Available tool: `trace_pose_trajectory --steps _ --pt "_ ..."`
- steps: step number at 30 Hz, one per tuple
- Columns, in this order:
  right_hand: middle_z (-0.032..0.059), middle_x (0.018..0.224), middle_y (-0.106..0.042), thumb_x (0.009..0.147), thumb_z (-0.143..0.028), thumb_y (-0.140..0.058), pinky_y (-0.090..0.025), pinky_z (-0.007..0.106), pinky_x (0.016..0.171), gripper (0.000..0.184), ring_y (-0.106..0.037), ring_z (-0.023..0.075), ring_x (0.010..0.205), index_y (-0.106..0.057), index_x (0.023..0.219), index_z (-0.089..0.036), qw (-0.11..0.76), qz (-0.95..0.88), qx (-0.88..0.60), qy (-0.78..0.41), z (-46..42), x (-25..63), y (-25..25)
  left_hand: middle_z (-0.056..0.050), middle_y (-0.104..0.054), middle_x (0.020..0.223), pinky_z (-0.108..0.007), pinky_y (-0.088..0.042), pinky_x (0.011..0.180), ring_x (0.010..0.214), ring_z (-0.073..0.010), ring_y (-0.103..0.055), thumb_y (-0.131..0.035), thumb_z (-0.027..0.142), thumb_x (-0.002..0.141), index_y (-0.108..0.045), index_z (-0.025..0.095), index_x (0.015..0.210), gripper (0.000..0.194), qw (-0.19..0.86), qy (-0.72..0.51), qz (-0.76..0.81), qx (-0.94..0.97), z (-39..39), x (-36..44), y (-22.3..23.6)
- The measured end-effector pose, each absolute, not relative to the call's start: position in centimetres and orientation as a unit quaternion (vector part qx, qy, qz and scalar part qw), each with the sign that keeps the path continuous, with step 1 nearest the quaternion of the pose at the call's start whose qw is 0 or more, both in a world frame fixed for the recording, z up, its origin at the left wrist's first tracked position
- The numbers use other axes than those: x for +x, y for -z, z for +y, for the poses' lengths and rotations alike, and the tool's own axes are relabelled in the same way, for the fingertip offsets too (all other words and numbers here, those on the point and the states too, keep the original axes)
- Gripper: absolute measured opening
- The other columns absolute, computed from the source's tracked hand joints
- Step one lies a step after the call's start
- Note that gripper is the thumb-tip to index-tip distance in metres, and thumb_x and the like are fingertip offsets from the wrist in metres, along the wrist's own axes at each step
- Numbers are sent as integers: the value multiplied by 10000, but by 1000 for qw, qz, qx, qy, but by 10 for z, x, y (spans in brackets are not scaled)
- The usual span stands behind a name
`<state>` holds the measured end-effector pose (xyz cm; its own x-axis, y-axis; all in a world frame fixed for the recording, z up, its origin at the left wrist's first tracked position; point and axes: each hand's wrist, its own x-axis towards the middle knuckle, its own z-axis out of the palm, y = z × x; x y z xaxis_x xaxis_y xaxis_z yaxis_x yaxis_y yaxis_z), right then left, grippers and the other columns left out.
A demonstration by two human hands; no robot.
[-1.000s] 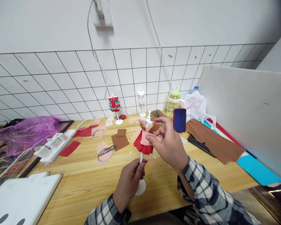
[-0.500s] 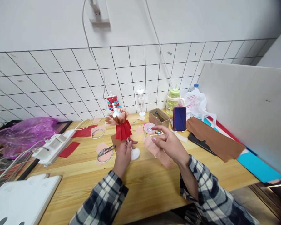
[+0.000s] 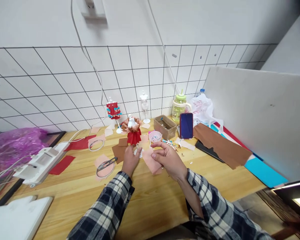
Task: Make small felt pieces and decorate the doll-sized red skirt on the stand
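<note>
A miniature white dress form (image 3: 132,122) wears a red paper skirt (image 3: 134,137) with a ruffled pink-brown collar. My left hand (image 3: 130,159) is at its stand, just below the skirt, with the thumb beside the round white base; the other fingers are partly hidden. Between thumb and fingers, my right hand (image 3: 168,159) pinches a piece of pale pink crepe paper (image 3: 151,161) that hangs down in front of the base. Just beyond my right hand is a small pink dish (image 3: 155,136) of tiny beads.
Behind stand a red-dressed form (image 3: 113,110) and a bare white form (image 3: 144,104). A cardboard box (image 3: 165,127), phone (image 3: 186,125) and green bottle (image 3: 180,108) are back right. Thread snips (image 3: 107,164) lie over a hoop; a power strip (image 3: 43,165) is left, brown paper (image 3: 221,144) right.
The dress form in my left hand has moved lower and away from me, clear of the red-dressed form behind it. My right hand has brought the pink paper leftward, nearer the stand.
</note>
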<state>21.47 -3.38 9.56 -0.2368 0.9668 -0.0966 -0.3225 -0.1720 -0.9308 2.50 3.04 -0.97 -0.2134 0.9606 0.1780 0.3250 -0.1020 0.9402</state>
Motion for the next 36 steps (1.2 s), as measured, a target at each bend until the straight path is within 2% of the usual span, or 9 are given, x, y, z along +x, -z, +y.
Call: trace_pose_trajectory --steps 3,6,9,14,19,22,28,33,36 --pt "-22 695 -678 646 -263 -736 -414 199 524 409 -605 113 578 -558 1008 -193 485 -410 -387 -668 -31 205 -88 -140 -624 1101 -467 -352 1000 1150 -314 -501 -567 505 828 -609 177 1019 382 235 -525 659 484 -11 29 2" --pt "-2 744 -707 682 -255 -700 -459 221 581 366 -638 126 629 -553 1012 -193 480 -430 -394 -655 -28 194 -77 -101 -651 1105 -395 -431 948 1055 -253 -575 -403 569 898 -609 198 1081 462 363 -550 541 524 -49 39 -11" --pt "11 771 -723 728 -241 -645 -487 252 625 307 -663 147 677 -553 1018 -195 470 -482 -413 -613 -22 183 -62 -110 -677 1140 -373 -456 932 1084 -273 -591 -596 558 802 -634 172 1103 491 488 -513 463 533 -61 47 -22" --pt "44 912 -732 777 -268 -617 -493 275 675 334 -668 162 790 -579 1101 -194 445 -593 -474 -475 0 192 -30 -76 -721 928 -306 -504 770 855 -210 -657 -723 387 757 -665 133 1013 365 629 -488 431 424 -51 45 -13" --pt "65 869 -688 856 -272 -531 -458 347 805 235 -606 191 831 -651 1025 -164 410 -700 -553 -191 25 241 4 -76 -724 956 -250 -510 669 749 -156 -656 -740 317 753 -660 145 1052 354 690 -508 416 306 -44 32 2" --pt "64 854 -675 873 -263 -510 -440 360 825 205 -585 202 840 -678 944 -171 354 -733 -564 -139 31 256 16 -79 -721 1022 -258 -521 699 820 -173 -670 -741 296 744 -647 163 1091 383 680 -532 415 285 -41 30 3" --pt "61 841 -679 890 -228 -507 -445 343 800 185 -587 199 838 -680 930 -175 306 -801 -493 -148 24 238 15 -22 -709 873 -195 -501 605 676 -112 -631 -754 245 721 -648 167 986 296 643 -590 413 263 -47 32 -8" --pt "91 869 -689 893 -203 -490 -476 369 801 204 -599 207 836 -668 987 -169 317 -874 -343 -132 -5 203 8 43 -541 522 -162 -411 422 450 -77 -496 -741 253 724 -614 168 814 177 675 -621 294 269 -58 -19 -33" --pt "96 1076 -682 878 -149 -446 -461 390 936 316 -580 206 1008 -626 1135 -186 309 -910 -229 -157 -17 160 6 77 -474 491 -124 -317 347 389 -49 -432 -672 149 761 -547 183 835 149 675 -682 174 221 -57 -63 -42"
